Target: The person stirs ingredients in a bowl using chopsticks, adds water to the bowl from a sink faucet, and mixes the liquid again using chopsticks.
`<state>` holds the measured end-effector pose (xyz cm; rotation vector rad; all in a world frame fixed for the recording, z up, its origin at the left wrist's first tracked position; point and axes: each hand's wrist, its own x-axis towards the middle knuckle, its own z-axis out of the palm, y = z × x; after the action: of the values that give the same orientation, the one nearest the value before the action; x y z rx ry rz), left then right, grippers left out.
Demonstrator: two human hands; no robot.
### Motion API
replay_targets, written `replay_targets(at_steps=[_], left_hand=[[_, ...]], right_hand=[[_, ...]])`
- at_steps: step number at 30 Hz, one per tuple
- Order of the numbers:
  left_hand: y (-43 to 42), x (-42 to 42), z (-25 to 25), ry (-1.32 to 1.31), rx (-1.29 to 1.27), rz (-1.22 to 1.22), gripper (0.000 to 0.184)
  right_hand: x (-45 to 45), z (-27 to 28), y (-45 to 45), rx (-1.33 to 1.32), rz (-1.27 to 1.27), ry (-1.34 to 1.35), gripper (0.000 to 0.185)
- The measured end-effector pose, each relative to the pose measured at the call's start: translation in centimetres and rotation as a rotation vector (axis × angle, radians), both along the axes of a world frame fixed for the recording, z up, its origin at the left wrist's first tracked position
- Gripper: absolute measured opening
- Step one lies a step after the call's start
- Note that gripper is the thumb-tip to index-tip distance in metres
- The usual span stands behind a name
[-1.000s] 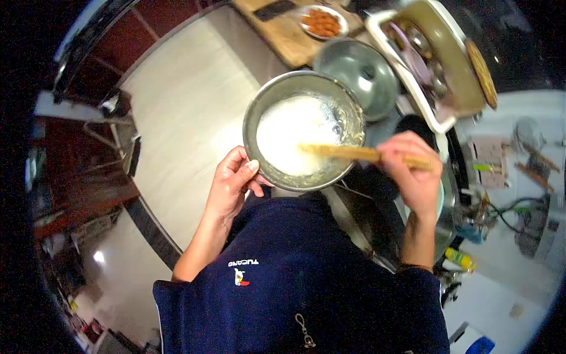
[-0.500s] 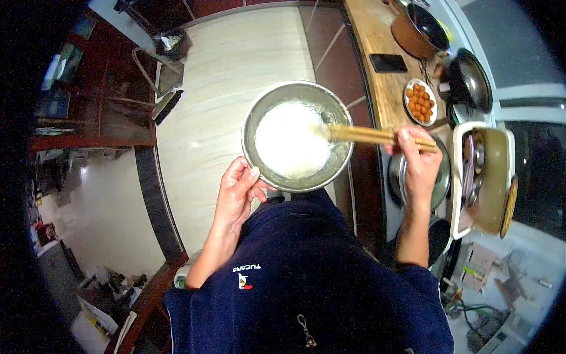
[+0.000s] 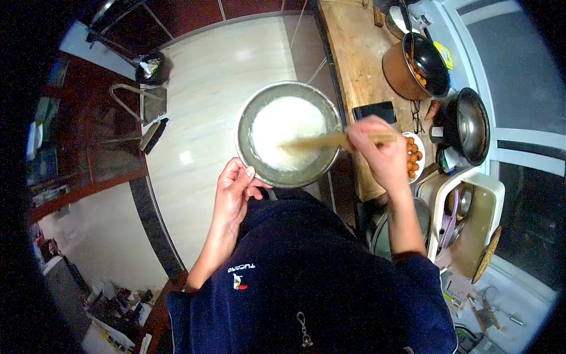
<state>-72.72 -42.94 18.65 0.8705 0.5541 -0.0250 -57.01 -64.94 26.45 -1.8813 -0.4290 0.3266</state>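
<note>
In the head view, a round metal bowl (image 3: pixel 253 156) is held up in front of my body over the floor. White, pale contents (image 3: pixel 283 121) fill its middle; I cannot tell whether they are powder or batter. My left hand (image 3: pixel 234 183) grips the rim at the lower left, thumb on the edge and fingers beneath. Closed around a bundle of wooden chopsticks (image 3: pixel 330 141) is my right hand (image 3: pixel 380 150). Their tips reach into the white contents and are smeared by motion. How many sticks there are is not clear.
On the wooden counter (image 3: pixel 348 53) at right are a black phone (image 3: pixel 375 113), a plate of small orange-brown balls (image 3: pixel 415 156), a brown pot (image 3: pixel 402 68) and a black wok (image 3: pixel 473 127). A cream plastic tub (image 3: pixel 492 203) holds utensils. A bin (image 3: pixel 151 69) stands far left.
My right hand has swung up and to the left, and the chopstick tips have moved across the bowl. The view has turned, shifting the counter; my left hand keeps its grip.
</note>
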Motion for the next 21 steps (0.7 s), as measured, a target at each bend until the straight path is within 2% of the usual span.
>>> replay_targets(at_steps=[2, 3, 5, 9, 10, 13, 14, 17, 21], left_hand=[[0.3, 2.0, -0.1, 0.002, 0.013, -0.007, 0.008], [0.6, 3.2, -0.2, 0.001, 0.014, -0.016, 0.007], [1.6, 6.4, -0.3, 0.002, 0.013, -0.045, 0.007], [4.0, 12.9, -1.4, -0.022, 0.003, -0.12, 0.006], [4.7, 14.6, -1.6, -0.031, -0.012, -0.154, 0.006], [7.1, 20.5, -2.0, -0.045, -0.066, -0.268, 0.006], [8.2, 22.5, -2.0, -0.049, -0.084, -0.302, 0.006], [11.2, 28.0, -1.3, -0.039, -0.04, -0.422, 0.006], [14.6, 34.5, -2.8, -0.093, -0.017, -0.542, 0.008]], right_hand=[[2.5, -1.6, 1.0, 0.111, -0.152, -0.021, 0.013], [3.6, -1.8, 0.6, 0.078, -0.208, -0.115, 0.011], [5.4, -0.9, -0.7, 0.001, -0.213, -0.137, 0.01], [7.8, 0.1, 1.0, -0.125, -0.047, -0.153, 0.007], [8.8, -0.3, 2.3, -0.147, -0.006, -0.261, 0.009], [12.1, -1.2, 5.0, -0.164, -0.15, -0.556, 0.01], [12.7, -0.5, 5.6, -0.217, -0.227, -0.569, 0.012], [13.0, 1.5, 6.5, -0.377, -0.102, -0.562, 0.013], [16.2, 1.4, 13.4, -0.281, -0.053, -0.512, 0.016]])
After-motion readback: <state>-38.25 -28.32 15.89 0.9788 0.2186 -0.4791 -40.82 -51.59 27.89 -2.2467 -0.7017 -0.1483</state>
